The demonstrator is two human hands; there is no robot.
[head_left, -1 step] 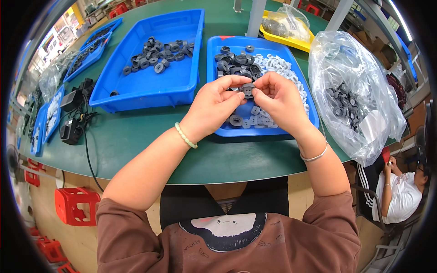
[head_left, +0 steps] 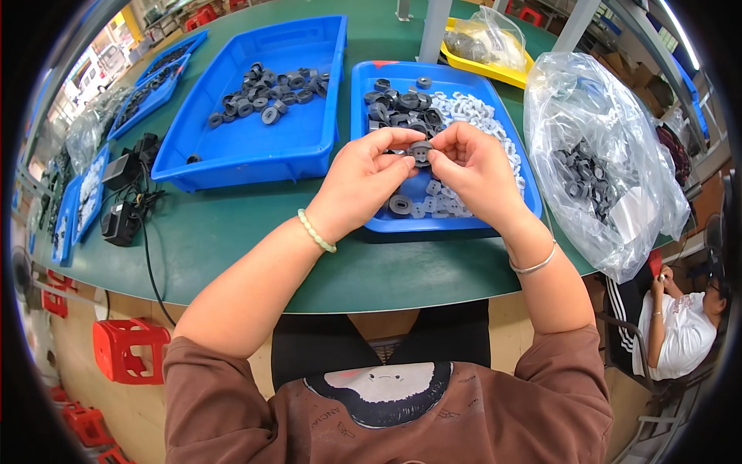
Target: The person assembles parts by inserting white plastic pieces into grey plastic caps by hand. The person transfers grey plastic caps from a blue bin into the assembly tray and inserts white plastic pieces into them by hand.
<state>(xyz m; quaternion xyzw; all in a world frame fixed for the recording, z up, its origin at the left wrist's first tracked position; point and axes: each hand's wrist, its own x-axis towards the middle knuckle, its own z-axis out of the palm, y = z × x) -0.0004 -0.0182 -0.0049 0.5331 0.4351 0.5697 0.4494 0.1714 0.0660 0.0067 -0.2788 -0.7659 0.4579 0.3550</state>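
Observation:
Between both hands, above the right-hand blue tray (head_left: 380,225), is a small dark grey round plastic piece (head_left: 420,151) with a lighter, holed insert facing me. My left hand (head_left: 369,179) pinches its left side between thumb and fingers. From the right, my right hand (head_left: 481,172) grips the same piece with thumb and fingertips. Beneath and beyond the hands the tray holds dark grey round pieces (head_left: 403,108) at its left. Small whitish plastic inserts (head_left: 473,113) fill its right side, with several more near the front beside one dark ring (head_left: 400,205).
A larger blue tray (head_left: 232,166) at left holds a heap of dark rings. At right lies a clear plastic bag (head_left: 572,100) of dark pieces. A yellow tray (head_left: 495,71) stands behind, near metal posts. Black adapters (head_left: 120,223) with cables sit left. A seated person (head_left: 680,332) is at far right.

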